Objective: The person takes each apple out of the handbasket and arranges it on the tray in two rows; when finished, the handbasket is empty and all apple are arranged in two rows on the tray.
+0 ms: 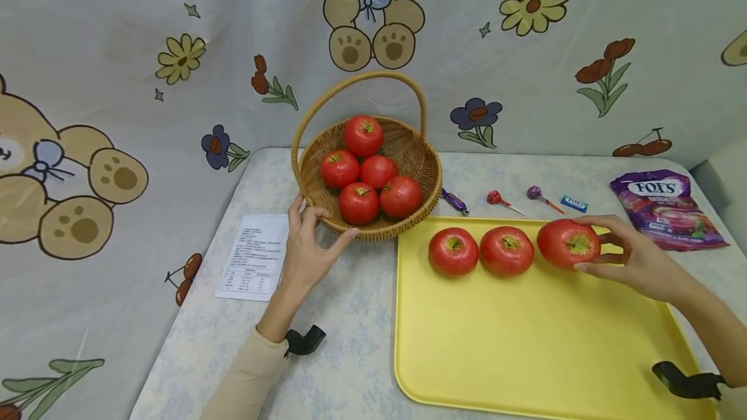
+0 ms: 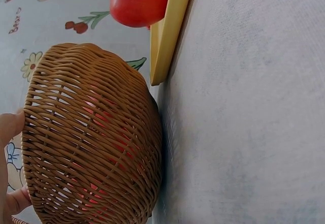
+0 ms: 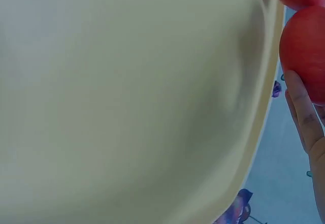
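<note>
A wicker basket [image 1: 430, 177] with a tall arched handle holds several red apples [image 1: 358, 203]. My left hand [image 1: 309, 253] holds the basket's near left rim, thumb along the front edge and fingers at the side. The left wrist view shows the basket's woven side [image 2: 91, 132], with red glimpsed through its gaps. On the yellow tray [image 1: 525, 342], my right hand [image 1: 636, 259] grips a red apple [image 1: 566, 244] between thumb and fingers. Left of it, two more apples, a middle one [image 1: 506, 251] and a left one [image 1: 453, 252], stand in a row along the tray's far edge.
Behind the tray lie a purple wrapped candy [image 1: 454, 201], two lollipops [image 1: 534, 193] and a small blue candy [image 1: 574, 203]. A purple FOX'S bag [image 1: 665, 209] is at the far right. Left of the basket lies a printed paper [image 1: 251, 258]. A patterned cloth [image 1: 467, 37] hangs behind the table.
</note>
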A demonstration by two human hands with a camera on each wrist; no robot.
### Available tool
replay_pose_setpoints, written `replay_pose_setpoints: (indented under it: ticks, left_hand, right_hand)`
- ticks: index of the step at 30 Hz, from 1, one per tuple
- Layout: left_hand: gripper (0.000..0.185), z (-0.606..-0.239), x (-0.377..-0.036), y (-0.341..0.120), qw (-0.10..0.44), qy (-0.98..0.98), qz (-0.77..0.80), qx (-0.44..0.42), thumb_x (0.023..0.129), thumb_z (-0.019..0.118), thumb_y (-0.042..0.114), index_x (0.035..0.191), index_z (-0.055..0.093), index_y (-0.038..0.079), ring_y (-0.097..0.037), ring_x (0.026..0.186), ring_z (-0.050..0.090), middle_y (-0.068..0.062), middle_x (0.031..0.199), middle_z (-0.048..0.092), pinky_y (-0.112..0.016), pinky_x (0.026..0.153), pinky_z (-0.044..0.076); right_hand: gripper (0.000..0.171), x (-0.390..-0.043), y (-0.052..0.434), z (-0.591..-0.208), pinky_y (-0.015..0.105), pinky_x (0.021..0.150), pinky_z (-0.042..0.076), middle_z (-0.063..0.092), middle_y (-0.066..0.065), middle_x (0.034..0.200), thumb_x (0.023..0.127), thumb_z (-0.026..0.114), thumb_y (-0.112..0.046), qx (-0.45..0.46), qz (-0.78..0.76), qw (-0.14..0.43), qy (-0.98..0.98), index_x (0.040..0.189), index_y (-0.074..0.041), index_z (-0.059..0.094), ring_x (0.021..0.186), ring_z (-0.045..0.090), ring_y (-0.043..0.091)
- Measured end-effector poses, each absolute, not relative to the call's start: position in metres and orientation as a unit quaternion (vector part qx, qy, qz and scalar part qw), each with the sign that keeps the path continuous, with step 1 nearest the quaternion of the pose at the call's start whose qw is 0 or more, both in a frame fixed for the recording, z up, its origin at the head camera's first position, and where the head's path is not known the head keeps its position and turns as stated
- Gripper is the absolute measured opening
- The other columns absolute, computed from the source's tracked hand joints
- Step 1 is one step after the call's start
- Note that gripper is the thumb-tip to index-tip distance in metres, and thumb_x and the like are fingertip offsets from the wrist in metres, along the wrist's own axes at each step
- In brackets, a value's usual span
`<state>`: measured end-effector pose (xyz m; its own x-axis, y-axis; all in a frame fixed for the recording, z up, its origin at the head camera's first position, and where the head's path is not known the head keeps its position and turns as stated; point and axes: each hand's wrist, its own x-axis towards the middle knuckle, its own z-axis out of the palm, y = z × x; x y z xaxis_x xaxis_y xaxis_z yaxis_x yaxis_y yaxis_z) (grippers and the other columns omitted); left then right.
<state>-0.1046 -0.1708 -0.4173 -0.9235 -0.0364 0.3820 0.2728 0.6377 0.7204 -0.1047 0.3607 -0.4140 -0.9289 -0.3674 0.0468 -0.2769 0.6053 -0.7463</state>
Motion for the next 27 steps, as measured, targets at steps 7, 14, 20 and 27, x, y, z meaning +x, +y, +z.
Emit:
replay_pose_setpoints:
  ticks: [7, 14, 20, 27]
  left_hand:
    - [0.049, -0.417, -0.106, -0.171, 0.186, -0.887, -0.418, -0.062, 0.080, 0.080, 0.042, 0.104, 0.052, 0.010, -0.043, 0.141, 0.033, -0.023, 0.157, 0.019, -0.057, 0.102, 0.042]
    - [0.049, -0.418, -0.105, -0.171, 0.183, -0.888, -0.418, -0.060, 0.079, 0.080, 0.042, 0.104, 0.052, 0.010, -0.043, 0.141, 0.033, -0.023, 0.157, 0.019, -0.058, 0.103, 0.041]
    - [0.050, -0.417, -0.105, -0.172, 0.189, -0.886, -0.418, -0.064, 0.079, 0.081, 0.041, 0.104, 0.052, 0.009, -0.043, 0.142, 0.032, -0.023, 0.156, 0.020, -0.058, 0.102, 0.042]
    - [0.050, -0.418, -0.106, -0.172, 0.182, -0.887, -0.420, -0.061, 0.080, 0.080, 0.043, 0.105, 0.052, 0.010, -0.042, 0.140, 0.035, -0.022, 0.157, 0.019, -0.058, 0.103, 0.041]
  right_hand:
    - [0.076, -0.101, 0.364, -0.424, 0.013, 0.074, 0.053, 0.041, -0.023, 0.133, 0.079, 0.076, 0.007, -0.200, -0.427, 0.085, 0.878, 0.145, -0.007, 0.040, 0.105, 0.050, -0.009]
    - [0.073, -0.097, 0.362, -0.426, 0.015, 0.072, 0.054, 0.038, -0.022, 0.133, 0.081, 0.076, 0.003, -0.203, -0.425, 0.103, 0.876, 0.144, -0.007, 0.041, 0.102, 0.052, -0.009]
    - [0.071, -0.098, 0.362, -0.426, 0.015, 0.075, 0.053, 0.038, -0.025, 0.132, 0.083, 0.074, 0.001, -0.205, -0.407, 0.110, 0.883, 0.144, -0.007, 0.040, 0.101, 0.052, -0.009]
    - [0.068, -0.099, 0.360, -0.426, 0.016, 0.075, 0.053, 0.034, -0.027, 0.130, 0.088, 0.071, -0.004, -0.195, -0.384, 0.125, 0.894, 0.146, -0.009, 0.037, 0.099, 0.051, -0.009]
